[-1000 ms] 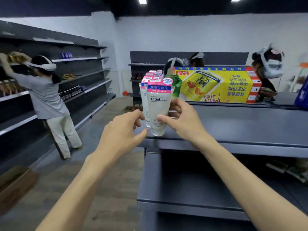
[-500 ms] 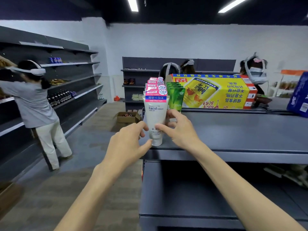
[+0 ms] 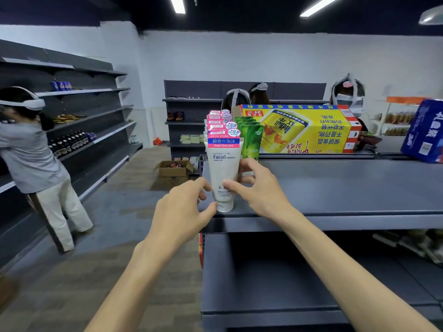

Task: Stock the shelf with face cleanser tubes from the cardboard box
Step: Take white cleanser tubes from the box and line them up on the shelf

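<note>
A white face cleanser tube point(image 3: 223, 168) with a pink and blue top stands cap-down at the front left corner of the grey top shelf point(image 3: 335, 188). Behind it runs a row of several like tubes point(image 3: 219, 123), and a row of green tubes point(image 3: 250, 137) stands just to the right. My left hand point(image 3: 182, 212) pinches the front tube low on its left side, thumb at the cap. My right hand point(image 3: 259, 188) pinches it from the right with thumb and fingers. A small open cardboard box point(image 3: 175, 168) sits on the floor beyond the shelf end.
A large yellow drinks carton point(image 3: 299, 128) lies along the back of the top shelf, a blue carton point(image 3: 424, 133) at far right. A lower shelf point(image 3: 263, 283) juts out below. A person point(image 3: 36, 164) works at the wall shelving on the left; others stand behind the carton.
The view has tilted and drawn closer to the shelf. Both hands have brought the front tube down onto the shelf edge, where it now stands on its cap.
</note>
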Motion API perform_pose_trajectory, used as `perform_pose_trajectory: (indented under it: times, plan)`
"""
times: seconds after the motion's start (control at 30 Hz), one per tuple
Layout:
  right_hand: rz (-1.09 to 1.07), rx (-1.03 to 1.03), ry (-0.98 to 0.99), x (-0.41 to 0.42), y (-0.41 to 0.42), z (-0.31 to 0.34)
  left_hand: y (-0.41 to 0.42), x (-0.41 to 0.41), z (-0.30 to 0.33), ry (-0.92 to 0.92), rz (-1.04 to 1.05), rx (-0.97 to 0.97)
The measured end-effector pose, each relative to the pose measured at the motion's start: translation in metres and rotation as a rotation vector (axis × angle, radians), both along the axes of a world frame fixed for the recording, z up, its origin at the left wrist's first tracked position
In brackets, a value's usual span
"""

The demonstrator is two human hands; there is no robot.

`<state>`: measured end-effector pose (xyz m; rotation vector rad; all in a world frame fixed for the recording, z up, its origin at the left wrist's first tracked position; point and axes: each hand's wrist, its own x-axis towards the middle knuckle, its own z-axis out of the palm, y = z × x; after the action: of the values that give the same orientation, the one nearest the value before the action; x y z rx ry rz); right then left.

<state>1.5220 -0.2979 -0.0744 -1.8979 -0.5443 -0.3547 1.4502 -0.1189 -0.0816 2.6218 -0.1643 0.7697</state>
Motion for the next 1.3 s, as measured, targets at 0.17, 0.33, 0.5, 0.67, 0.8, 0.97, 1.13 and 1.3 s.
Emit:
perform_pose_trajectory:
  times: [0.17,0.33,0.5,0.67,0.8,0.97,1.13,1.3]
  plan:
    - [0.005,0.019,0.015,-0.001,0.001,-0.001,0.001,-0.002,-0.002,0.002,0.011,0.006]
    - [0.009,0.008,0.024,-0.006,-0.002,-0.003,-0.003,-0.009,-0.001,-0.003,0.033,0.036]
    - [0.004,0.020,0.069,-0.016,-0.011,-0.012,-0.011,-0.023,0.002,0.015,0.061,0.051]
    - [-0.004,-0.007,0.085,-0.030,-0.035,-0.009,-0.030,-0.034,0.004,0.041,0.070,0.066]
    - [0.044,-0.079,0.086,-0.050,-0.067,-0.017,-0.056,-0.045,-0.006,0.091,0.076,0.045]
    - [0.067,-0.161,0.105,-0.073,-0.113,-0.037,-0.101,-0.055,-0.025,0.150,0.052,0.065]
    - [0.042,-0.250,0.120,-0.085,-0.157,-0.078,-0.138,-0.067,-0.060,0.187,0.057,0.065]
    - [0.028,-0.603,0.218,-0.118,-0.202,-0.189,-0.178,-0.099,-0.160,0.446,0.036,0.138]
